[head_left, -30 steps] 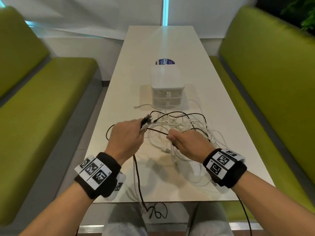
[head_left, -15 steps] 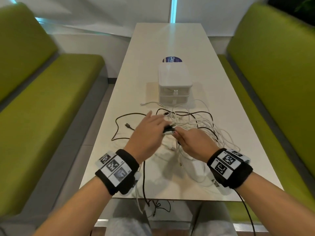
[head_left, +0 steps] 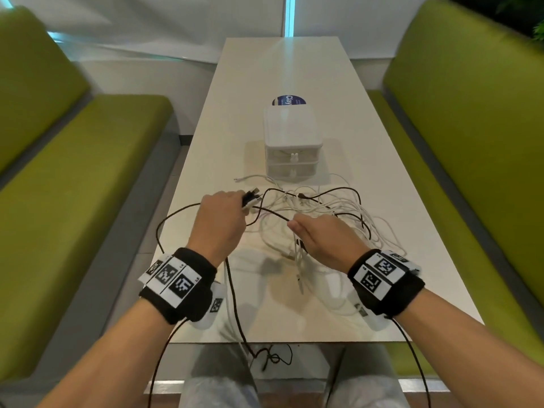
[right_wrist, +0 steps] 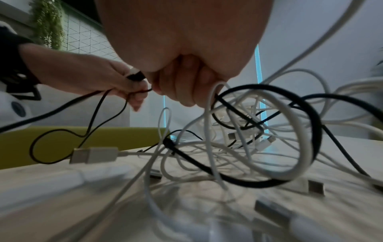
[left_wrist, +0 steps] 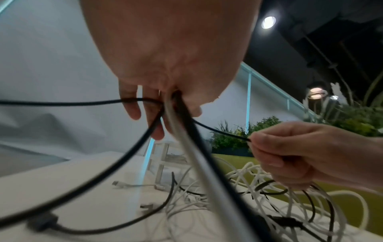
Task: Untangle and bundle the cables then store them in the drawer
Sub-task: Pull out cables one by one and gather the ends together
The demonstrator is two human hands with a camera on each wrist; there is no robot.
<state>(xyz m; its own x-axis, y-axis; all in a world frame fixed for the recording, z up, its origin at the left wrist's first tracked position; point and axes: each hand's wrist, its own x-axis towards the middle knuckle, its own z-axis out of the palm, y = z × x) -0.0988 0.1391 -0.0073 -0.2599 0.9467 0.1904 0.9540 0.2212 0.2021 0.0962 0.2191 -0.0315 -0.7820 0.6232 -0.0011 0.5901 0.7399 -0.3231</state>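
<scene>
A tangle of white and black cables lies on the white table in front of a small white drawer unit. My left hand grips a bunch of cable ends, black and white plugs sticking out past its fingers; in the left wrist view a black and a white cable run down from its fist. My right hand pinches a thin black cable that stretches between both hands, and white loops hang from its curled fingers.
Green bench seats flank the table on both sides. A blue round sticker lies behind the drawer unit. Black cable dangles over the table's near edge above my knees. White USB plugs lie loose on the tabletop.
Half a second ago both hands met at the middle over the cable ends. They have now drawn apart, the left hand moving left with the plugs, the black cable pulled taut between them.
</scene>
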